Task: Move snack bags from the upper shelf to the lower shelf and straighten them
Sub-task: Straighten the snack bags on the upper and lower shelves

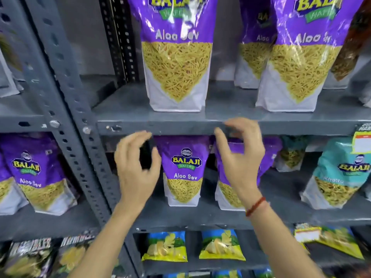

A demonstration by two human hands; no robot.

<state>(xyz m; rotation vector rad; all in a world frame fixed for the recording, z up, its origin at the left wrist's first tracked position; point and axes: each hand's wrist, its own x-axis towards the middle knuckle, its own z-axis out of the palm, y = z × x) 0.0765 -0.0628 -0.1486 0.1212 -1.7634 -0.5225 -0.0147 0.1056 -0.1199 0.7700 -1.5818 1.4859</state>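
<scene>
Leftmost, I saw a neighbouring bay with purple Aloo Sev bags (38, 173) standing on its grey metal shelf, and dark packets (30, 255) on the level below. A slotted grey upright (66, 109), bolted at the shelf edge, divided that bay from the one I was working in; a black perforated post (120, 37) stood further back against a plain grey wall.

On the upper shelf (180, 125), a painted grey steel board with a scuffed front lip, a large purple bag (176, 57) stood upright near the left, and another large bag (301, 57) stood well to its right with a third (255, 53) tucked just behind it.

Below that lip my left hand (136, 169) hung in front of the lower shelf (200, 217), fingers spread and curled, gripping nothing, just beside a smaller Aloo Sev bag (184, 171) standing upright. My right hand (241, 157), a red thread (255, 206) at its wrist, was likewise open with thumb and fingers apart, held in front of a second purple bag (226, 193); whether the fingers touched it I could not tell, as motion blur smeared them.

Further right on that shelf stood a teal bag (339, 173), with a price tag (363, 141) stuck on the edge above. Underneath, blue-and-yellow chip packets (164, 245) lay in a row.
</scene>
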